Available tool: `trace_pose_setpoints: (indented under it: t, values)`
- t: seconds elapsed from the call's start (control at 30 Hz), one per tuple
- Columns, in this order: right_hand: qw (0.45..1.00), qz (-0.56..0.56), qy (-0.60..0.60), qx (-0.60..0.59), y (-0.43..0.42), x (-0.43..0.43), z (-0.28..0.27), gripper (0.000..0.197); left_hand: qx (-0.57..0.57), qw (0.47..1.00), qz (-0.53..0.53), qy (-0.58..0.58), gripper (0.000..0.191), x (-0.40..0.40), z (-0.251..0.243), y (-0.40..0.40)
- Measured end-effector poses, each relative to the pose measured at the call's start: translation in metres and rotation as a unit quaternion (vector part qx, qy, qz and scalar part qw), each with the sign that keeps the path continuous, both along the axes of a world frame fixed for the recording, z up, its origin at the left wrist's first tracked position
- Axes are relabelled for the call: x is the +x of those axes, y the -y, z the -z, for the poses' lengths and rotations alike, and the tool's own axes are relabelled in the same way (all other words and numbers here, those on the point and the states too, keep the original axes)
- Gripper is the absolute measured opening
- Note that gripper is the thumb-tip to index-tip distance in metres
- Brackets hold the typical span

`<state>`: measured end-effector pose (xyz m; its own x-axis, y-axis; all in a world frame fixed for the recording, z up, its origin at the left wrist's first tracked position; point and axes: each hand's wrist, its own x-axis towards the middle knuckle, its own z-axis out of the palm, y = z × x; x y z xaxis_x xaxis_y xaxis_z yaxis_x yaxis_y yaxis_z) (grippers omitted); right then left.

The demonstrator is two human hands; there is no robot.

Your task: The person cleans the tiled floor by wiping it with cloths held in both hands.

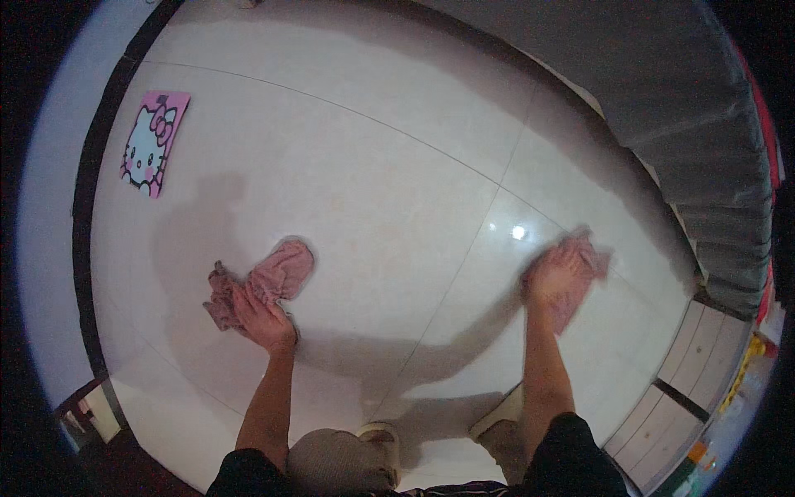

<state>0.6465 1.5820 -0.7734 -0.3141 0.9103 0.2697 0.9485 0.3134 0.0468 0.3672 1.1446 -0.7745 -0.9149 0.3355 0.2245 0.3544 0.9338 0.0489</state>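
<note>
My left hand (264, 320) lies over a crumpled pink cloth (287, 266) on the glossy tiled floor (372, 248). One rounded end of that cloth spreads beyond my fingers, and a darker bunched part sticks out on the left. Farther right, my right hand (549, 277) presses down on another pink cloth (566, 304), its fingers blurred over the fabric. Cloth edges show above and below this hand. How tightly the fingers of either hand grip is hard to make out.
A pink Hello Kitty picture sheet (149, 146) lies near the dark baseboard (93, 217) at left. Grey draped fabric (671, 112) hangs along the upper right. Drawer fronts (695, 341) stand at the lower right. My knee (335, 463) and shoes are close below.
</note>
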Motion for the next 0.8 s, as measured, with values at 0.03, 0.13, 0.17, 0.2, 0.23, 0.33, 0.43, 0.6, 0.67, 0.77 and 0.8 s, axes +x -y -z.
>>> trace_pose_setpoints:
  t: [0.03, 0.13, 0.17, 0.2, 0.23, 0.33, 0.43, 0.6, 0.67, 0.77, 0.8]
  values:
    - [0.997, -0.012, -0.069, -0.013, 0.007, -0.042, 0.012, 0.052, 0.002, 1.0, 0.006, -0.002, 0.053, 0.001, 0.005, -0.005]
    - [0.966, -0.199, -0.122, -0.107, 0.078, -0.19, 0.006, 0.057, -0.027, 0.999, -0.031, 0.023, 0.052, 0.002, 0.001, 0.0]
    - [0.942, -0.275, -0.125, -0.148, 0.109, -0.231, -0.01, 0.056, -0.03, 0.999, -0.035, 0.021, 0.052, 0.002, -0.005, 0.0]
    - [0.908, -0.339, -0.121, -0.214, 0.14, -0.264, -0.02, 0.059, -0.013, 0.998, -0.04, 0.036, 0.052, 0.003, -0.01, -0.002]
    - [0.875, -0.394, -0.211, -0.186, 0.165, -0.287, -0.002, 0.053, 0.013, 0.998, -0.036, 0.054, 0.051, 0.003, -0.011, -0.013]
    - [0.744, -0.579, -0.139, -0.304, 0.248, -0.34, -0.024, 0.048, 0.02, 0.999, -0.026, 0.042, 0.052, 0.001, -0.009, 0.001]
    - [0.667, -0.689, -0.092, -0.269, 0.255, -0.366, -0.005, 0.047, 0.039, 0.998, -0.026, 0.049, 0.05, 0.009, -0.021, -0.025]
    - [0.751, -0.581, -0.063, -0.309, 0.084, -0.398, -0.039, 0.05, -0.02, 0.997, -0.06, 0.032, 0.054, -0.001, 0.006, 0.03]
    - [0.868, -0.446, -0.192, -0.106, -0.021, -0.345, 0.004, 0.05, 0.025, 0.994, -0.07, 0.084, 0.058, 0.005, -0.015, -0.024]
    - [0.934, -0.349, -0.069, 0.014, -0.141, -0.238, 0.008, 0.058, 0.058, 0.997, -0.019, 0.039, 0.059, -0.002, 0.013, 0.022]
    - [0.976, -0.208, -0.061, -0.03, -0.187, -0.178, 0.025, 0.064, -0.026, 0.999, 0.026, -0.008, 0.058, 0.001, 0.022, 0.015]
